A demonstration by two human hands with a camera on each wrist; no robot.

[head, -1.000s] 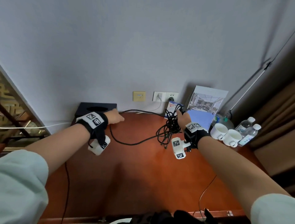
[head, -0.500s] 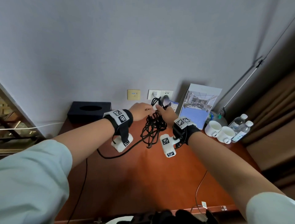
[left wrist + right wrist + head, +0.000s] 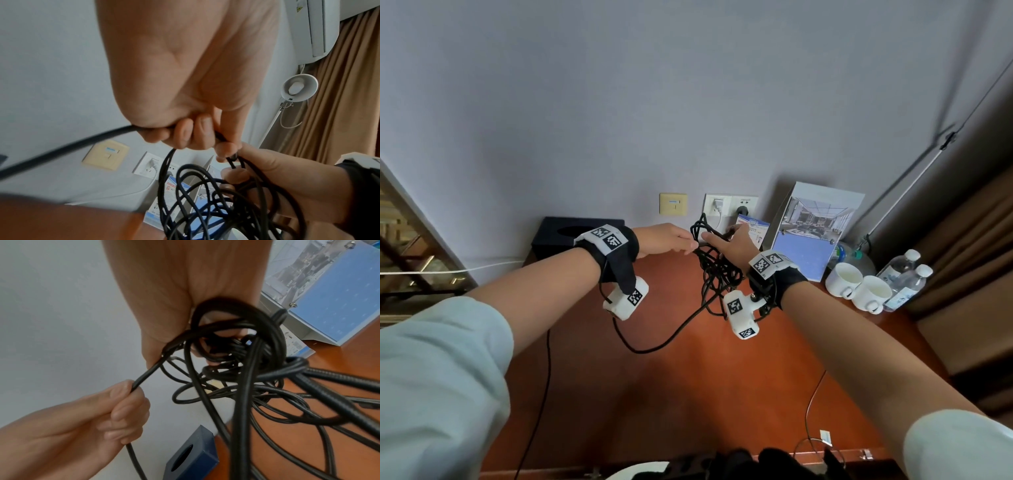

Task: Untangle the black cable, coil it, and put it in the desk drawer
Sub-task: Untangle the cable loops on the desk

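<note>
Both hands are being held up above the desk (image 3: 688, 394), close to the wall. The right hand (image 3: 732, 245) is holding the black cable (image 3: 717, 274) in a messy bunch, with its fingers curled around many loops at once. From the right wrist view, the loops are crossing over each other in a big knot right under the palm, and some strands are hanging down toward the brown desk top. The left hand (image 3: 667, 240) is sitting just beside the right one, and its fingers (image 3: 186, 131) are curled tight around one strand of the same cable. That strand is running out of the left fist, dropping down, lying in a long curve on the desk, and then going back up into the bunch. The two hands are almost touching where the strand is passing between them. A dark blue box (image 3: 571, 233) with an oval hole in its top is sitting on the desk at the back, behind the left wrist. A standing card (image 3: 815, 233) with a room picture is leaning by the wall on the right. Next to it, two white cups (image 3: 859, 287) and two small water bottles (image 3: 904, 277) are standing close together.
</note>
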